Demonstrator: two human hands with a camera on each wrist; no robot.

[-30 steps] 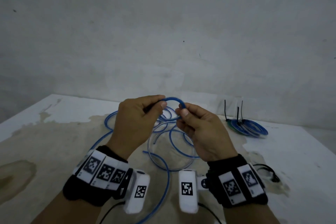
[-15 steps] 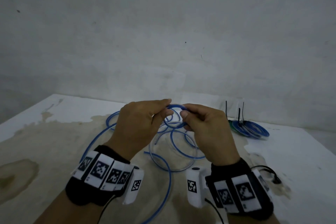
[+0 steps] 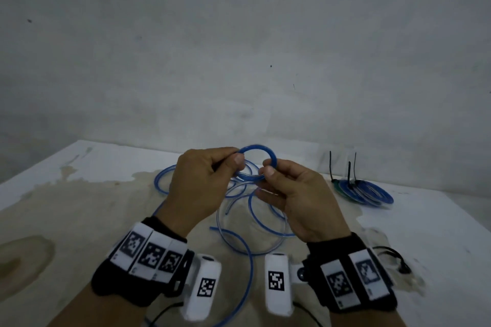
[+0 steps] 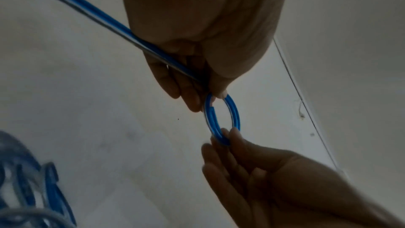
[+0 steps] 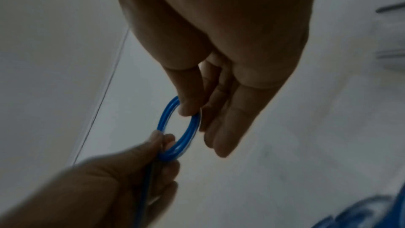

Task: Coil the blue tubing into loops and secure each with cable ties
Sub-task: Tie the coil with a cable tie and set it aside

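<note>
A small coil of blue tubing (image 3: 258, 150) hangs in the air between both hands, above the table. My left hand (image 3: 210, 178) pinches its left side between thumb and forefinger, and the tube's free length (image 4: 87, 9) runs back past the palm. My right hand (image 3: 295, 194) pinches the coil's right side with thumb and forefinger. In the left wrist view the coil (image 4: 235, 110) shows two turns side by side. The same coil (image 5: 168, 113) appears in the right wrist view. Loose blue tubing (image 3: 252, 220) lies in wide curls on the table under the hands.
A finished blue coil bundle (image 3: 364, 191) with black cable ties (image 3: 349, 171) sticking up lies at the right rear. A black cable (image 3: 393, 260) lies near my right wrist. The white table (image 3: 438, 233) is stained brown at the left and meets a grey wall behind.
The small coil has been wound tighter and rounder, now showing two turns. Both hands stayed close together and shifted their pinch along the loop.
</note>
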